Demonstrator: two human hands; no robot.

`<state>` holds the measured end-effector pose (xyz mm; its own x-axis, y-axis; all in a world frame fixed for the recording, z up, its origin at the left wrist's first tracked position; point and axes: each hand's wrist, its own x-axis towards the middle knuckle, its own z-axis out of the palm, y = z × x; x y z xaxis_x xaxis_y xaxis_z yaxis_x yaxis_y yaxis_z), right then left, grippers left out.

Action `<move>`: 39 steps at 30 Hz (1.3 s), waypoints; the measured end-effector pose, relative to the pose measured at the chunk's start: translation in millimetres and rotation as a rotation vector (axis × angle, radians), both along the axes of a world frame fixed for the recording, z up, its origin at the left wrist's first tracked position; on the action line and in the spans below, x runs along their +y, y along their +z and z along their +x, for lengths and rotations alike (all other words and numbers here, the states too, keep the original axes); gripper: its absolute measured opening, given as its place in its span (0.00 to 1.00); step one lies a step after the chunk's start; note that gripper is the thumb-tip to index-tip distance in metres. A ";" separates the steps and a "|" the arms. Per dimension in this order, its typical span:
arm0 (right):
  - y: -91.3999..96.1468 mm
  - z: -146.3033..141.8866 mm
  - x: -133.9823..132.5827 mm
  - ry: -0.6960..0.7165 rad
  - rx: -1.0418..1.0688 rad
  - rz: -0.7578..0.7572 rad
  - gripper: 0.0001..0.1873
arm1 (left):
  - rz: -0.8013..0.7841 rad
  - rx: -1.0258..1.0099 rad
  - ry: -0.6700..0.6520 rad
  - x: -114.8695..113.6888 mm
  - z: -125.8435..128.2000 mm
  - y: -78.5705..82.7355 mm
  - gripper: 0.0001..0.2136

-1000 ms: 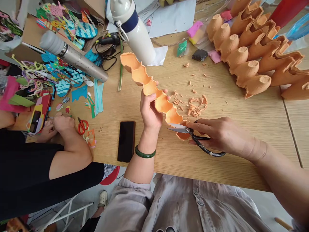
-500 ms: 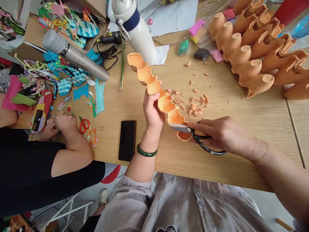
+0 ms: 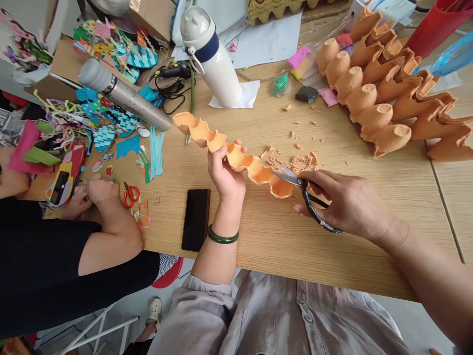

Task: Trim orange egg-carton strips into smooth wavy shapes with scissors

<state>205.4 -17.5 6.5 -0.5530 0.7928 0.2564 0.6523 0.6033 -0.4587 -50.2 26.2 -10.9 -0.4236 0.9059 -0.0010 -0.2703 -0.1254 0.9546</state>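
Observation:
An orange strip of egg carton [image 3: 258,170] with a row of cups lies tilted across my left hand [image 3: 226,170], whose thumb and fingers grip its middle. My right hand [image 3: 343,199] holds a pair of scissors [image 3: 312,204] with black handles. Their blades lie at the upper edge of the last cup, at the strip's right end. Whether they touch the rim I cannot tell. Small orange scraps [image 3: 301,161] are scattered on the table just beyond the strip.
Upright orange egg-carton strips [image 3: 373,116] stand at the right. Behind my left hand is a white bottle [image 3: 221,74]; a steel flask [image 3: 129,96] lies further left. A phone [image 3: 195,219] rests near the table edge. At left, a person's hands [image 3: 101,190] are beside red scissors [image 3: 131,195].
The carton strip has turned to lie flatter, its left end lower and its right end raised. My right hand and the scissors have shifted slightly up with it.

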 end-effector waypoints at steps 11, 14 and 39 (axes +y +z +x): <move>2.2 -6.1 -8.5 0.034 -0.042 0.150 0.23 | 0.055 -0.068 0.172 -4.5 8.1 4.0 0.11; 1.2 -4.9 -6.1 -0.018 0.026 0.014 0.25 | 0.089 -0.150 0.235 -3.7 12.4 8.6 0.09; 1.4 -6.9 -2.6 -0.129 0.909 -0.466 0.24 | 0.106 -0.305 0.174 -4.1 28.7 12.0 0.12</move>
